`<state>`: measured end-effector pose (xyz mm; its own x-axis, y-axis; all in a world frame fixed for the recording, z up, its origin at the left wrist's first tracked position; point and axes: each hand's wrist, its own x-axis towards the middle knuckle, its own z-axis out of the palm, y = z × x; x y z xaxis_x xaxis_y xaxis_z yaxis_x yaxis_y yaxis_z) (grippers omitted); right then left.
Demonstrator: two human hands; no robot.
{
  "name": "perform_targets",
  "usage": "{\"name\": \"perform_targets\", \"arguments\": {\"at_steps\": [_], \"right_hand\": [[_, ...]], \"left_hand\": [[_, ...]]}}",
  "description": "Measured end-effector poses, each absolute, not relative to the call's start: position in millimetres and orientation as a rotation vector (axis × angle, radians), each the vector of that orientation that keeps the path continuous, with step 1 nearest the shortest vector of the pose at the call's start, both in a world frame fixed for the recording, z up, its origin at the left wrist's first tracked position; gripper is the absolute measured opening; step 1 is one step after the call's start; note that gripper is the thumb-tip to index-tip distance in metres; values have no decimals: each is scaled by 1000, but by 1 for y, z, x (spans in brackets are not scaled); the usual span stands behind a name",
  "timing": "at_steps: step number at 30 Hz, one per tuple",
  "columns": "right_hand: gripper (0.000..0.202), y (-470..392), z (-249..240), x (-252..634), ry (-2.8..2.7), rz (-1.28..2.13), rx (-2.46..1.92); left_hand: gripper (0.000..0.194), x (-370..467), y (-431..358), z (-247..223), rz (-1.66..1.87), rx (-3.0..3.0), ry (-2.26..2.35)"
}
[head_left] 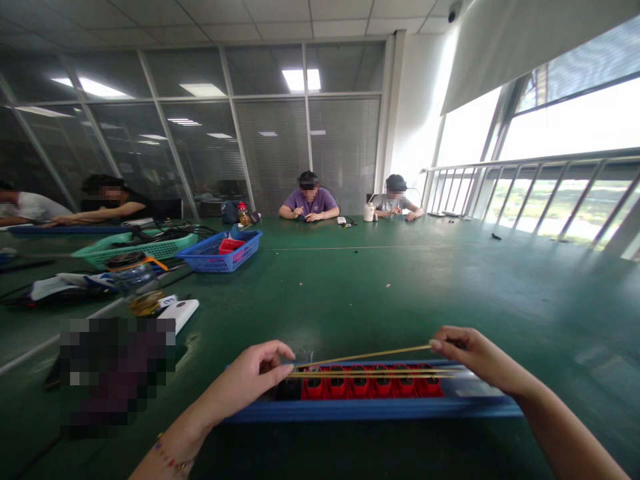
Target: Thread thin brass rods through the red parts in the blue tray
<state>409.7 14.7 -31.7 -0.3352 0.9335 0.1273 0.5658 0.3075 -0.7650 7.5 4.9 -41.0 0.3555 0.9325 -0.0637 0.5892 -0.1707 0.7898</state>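
Observation:
A blue tray (385,408) lies before me, with a row of several red plastic boxes (360,390) in it and small dark pieces inside them. Thin golden strips (375,375) stretch lengthwise above the boxes. My right hand (467,350) pinches the right end of one strip (370,354), which slants upward to the right, apart from the others. At the left ends of the strips is my left hand (267,370), thumb and forefinger closed there. I cannot tell how many strips it grips. Something clear (473,383) sits in the tray's right end.
On the left stand a blue basket (220,260) with a red box, a green basket (135,247) of dark cables, and a jar (131,273). A white power bank-like block (180,315) lies nearer. Several people sit around the green table (430,280); a railing (530,193) runs at right.

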Motion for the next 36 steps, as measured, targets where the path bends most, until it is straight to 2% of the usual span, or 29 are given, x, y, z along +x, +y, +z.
{"name": "perform_targets", "arguments": {"at_steps": [11, 20, 26, 36], "right_hand": [[34, 37, -54, 454, -1285, 796, -1310], [39, 47, -64, 433, -1741, 684, -1486], [30, 59, -67, 421, -2041, 646, -1449], [30, 72, -77, 400, -2240, 609, -1472]], "left_hand": [[28, 7, 5, -41, 580, 1923, 1341], [32, 1, 1, -32, 524, 1967, 1357], [35, -10, 0, -22, 445, 2046, 1402], [29, -10, -4, -15, 423, 2167, 1434]]}}
